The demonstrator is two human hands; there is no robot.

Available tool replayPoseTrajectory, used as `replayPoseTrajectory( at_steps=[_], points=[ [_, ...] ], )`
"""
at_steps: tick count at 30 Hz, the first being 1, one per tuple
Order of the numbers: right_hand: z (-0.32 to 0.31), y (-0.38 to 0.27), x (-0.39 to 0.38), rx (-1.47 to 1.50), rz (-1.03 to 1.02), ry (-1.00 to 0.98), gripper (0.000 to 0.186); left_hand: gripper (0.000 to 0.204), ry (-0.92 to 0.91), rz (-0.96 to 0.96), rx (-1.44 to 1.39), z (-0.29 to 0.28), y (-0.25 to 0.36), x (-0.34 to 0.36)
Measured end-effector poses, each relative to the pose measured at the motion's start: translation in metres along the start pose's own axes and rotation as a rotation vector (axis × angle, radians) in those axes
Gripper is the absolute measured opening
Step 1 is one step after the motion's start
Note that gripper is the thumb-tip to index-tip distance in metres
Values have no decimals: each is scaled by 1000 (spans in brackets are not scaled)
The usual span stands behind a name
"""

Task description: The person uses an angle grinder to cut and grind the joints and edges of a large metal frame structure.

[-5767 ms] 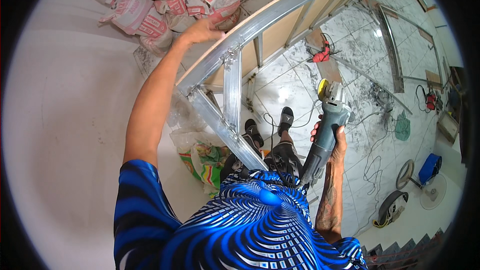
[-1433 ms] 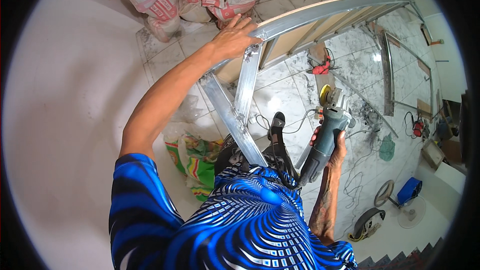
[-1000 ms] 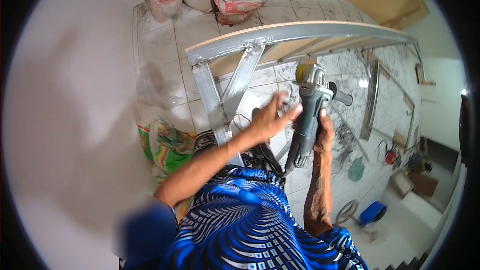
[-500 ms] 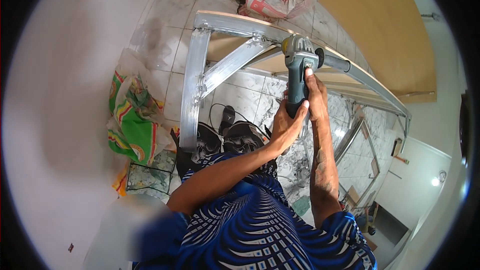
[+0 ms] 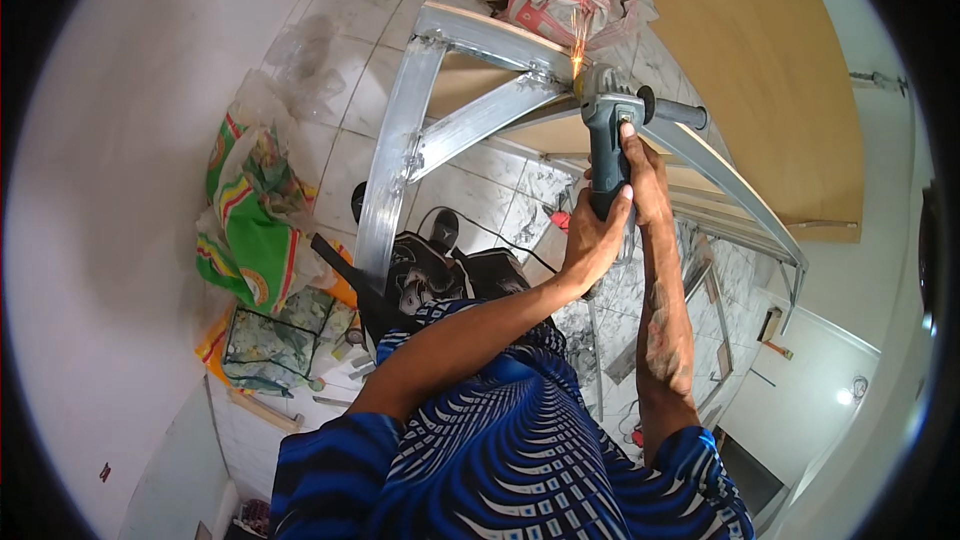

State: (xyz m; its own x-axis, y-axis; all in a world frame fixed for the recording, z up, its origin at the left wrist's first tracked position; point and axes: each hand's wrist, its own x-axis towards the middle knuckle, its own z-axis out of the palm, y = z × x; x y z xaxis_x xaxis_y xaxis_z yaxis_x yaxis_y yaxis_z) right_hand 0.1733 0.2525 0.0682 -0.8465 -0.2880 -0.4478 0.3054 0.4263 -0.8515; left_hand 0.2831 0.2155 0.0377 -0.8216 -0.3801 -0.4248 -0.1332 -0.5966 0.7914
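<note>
Left hand [image 5: 596, 240] and right hand [image 5: 647, 183] are grasping the grinder [image 5: 607, 145] | sparks [image 5: 577, 45] are flying off the metal frame [image 5: 393, 145] toward sacks [image 5: 543, 12] | I'm judging light, even pressure best

You've taken your left hand [image 5: 594, 238] off the metal frame [image 5: 393, 175] and wrapped it around the grinder [image 5: 606, 145], just behind your right hand [image 5: 646, 182]. The grinder has risen to the frame's top rail [image 5: 490, 46]; orange sparks [image 5: 578, 43] now spray ahead of both hands.

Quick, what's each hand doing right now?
Left hand: closed, holding the angle grinder.
Right hand: closed, holding the same angle grinder, thumb farther forward.
</note>
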Motion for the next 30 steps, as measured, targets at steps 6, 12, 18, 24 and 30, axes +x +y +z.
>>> replayPoseTrajectory(
  at_steps=[6,12,18,24,30],
  points=[
    [9,-15,-7,-19,-4,8,57,59,-4,-21,-46,0,4,-2],
    [4,-13,-2,-74,-13,-3,54,61,1,-32,-46,3,0,1],
    [3,-14,-2,-107,-19,-2,54,66,-10,-42,-29,0,1,1],
    [1,-8,-3,-78,-35,5,53,66,-32,-65,4,-1,2,2],
    [-2,-6,-2,-134,-33,4,54,64,-52,-83,9,-3,-3,3]
  ],
)
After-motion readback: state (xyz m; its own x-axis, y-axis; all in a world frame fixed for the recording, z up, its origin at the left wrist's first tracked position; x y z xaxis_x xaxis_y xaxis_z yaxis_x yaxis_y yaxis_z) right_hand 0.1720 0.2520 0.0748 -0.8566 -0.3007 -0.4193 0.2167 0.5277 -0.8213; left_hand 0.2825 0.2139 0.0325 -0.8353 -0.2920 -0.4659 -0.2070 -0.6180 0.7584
